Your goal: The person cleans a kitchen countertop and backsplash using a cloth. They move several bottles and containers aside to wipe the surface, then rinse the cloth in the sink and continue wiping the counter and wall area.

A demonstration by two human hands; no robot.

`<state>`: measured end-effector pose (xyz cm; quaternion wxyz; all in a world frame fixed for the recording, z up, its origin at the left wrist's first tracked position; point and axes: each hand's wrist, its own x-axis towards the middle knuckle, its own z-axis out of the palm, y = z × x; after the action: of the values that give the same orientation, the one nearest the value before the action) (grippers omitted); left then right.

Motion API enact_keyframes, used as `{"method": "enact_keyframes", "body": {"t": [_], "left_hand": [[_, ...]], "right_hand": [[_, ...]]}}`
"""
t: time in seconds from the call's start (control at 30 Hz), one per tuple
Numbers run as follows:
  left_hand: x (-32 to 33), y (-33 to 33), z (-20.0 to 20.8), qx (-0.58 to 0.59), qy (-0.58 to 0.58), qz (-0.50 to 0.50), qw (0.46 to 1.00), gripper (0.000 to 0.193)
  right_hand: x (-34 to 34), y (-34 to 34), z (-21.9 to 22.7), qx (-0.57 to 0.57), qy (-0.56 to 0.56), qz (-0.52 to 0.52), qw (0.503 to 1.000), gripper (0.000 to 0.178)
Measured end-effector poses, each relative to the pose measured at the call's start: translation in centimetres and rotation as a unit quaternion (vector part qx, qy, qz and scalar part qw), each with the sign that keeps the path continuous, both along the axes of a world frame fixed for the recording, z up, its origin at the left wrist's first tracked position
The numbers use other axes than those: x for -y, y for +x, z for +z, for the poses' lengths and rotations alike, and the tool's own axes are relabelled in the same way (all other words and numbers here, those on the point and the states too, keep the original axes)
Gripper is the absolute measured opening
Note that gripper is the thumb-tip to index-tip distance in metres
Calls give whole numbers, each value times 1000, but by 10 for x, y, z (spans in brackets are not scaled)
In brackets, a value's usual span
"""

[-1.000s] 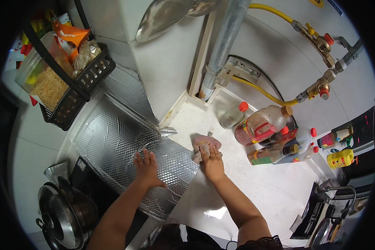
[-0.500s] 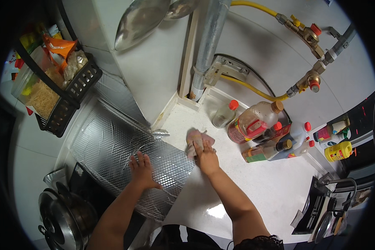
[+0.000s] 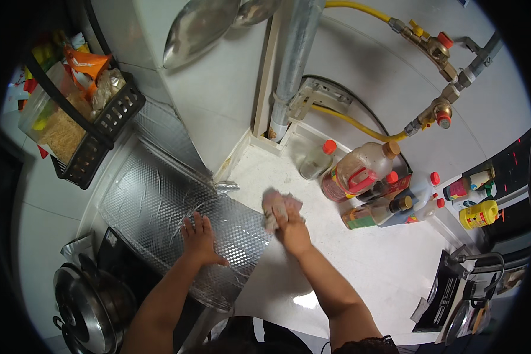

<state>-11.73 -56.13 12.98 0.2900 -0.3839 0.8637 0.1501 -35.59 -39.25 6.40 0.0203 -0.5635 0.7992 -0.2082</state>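
Note:
My left hand [image 3: 200,241] lies flat with its fingers spread on a sheet of silver foil [image 3: 153,194], which covers the left part of the counter. On the white countertop [image 3: 336,259], just right of the foil's edge, my right hand [image 3: 292,233] presses on a crumpled pinkish-grey cloth [image 3: 281,205]. The cloth bunches out beyond the fingertips, and part of it is hidden under the hand.
Behind and right of the cloth stand a red-capped glass jar [image 3: 317,160], a large brown-capped plastic jug [image 3: 360,171] and several bottles. A lidded steel pot [image 3: 88,312] sits at the lower left, below a black basket [image 3: 100,127] of packages. The sink faucet [image 3: 484,258] is at the right.
My right hand and the cloth have slid slightly toward me along the foil's edge. My left hand stays in place on the foil.

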Motion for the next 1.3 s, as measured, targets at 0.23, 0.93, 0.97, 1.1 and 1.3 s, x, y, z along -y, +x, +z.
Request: {"method": "enact_keyframes", "body": {"t": [0.23,0.93,0.97,1.1,1.3], "left_hand": [[-3,-8,-1,-21,-2,-15,1000,155],[-15,25,-5,-121,-12,40,992,139],[-26,36,-3,-129,-39,44,990,120],[-66,81,-22,-134,-103,19,985,96],[-56,127,22,-10,-69,200,977,89]], "right_hand": [[84,-74,10,46,66,-60,995,59],[72,-3,11,88,-6,145,985,52],[51,13,11,108,0,193,975,53],[-43,82,32,-24,38,268,962,40],[25,121,20,15,-7,262,965,53]]}}
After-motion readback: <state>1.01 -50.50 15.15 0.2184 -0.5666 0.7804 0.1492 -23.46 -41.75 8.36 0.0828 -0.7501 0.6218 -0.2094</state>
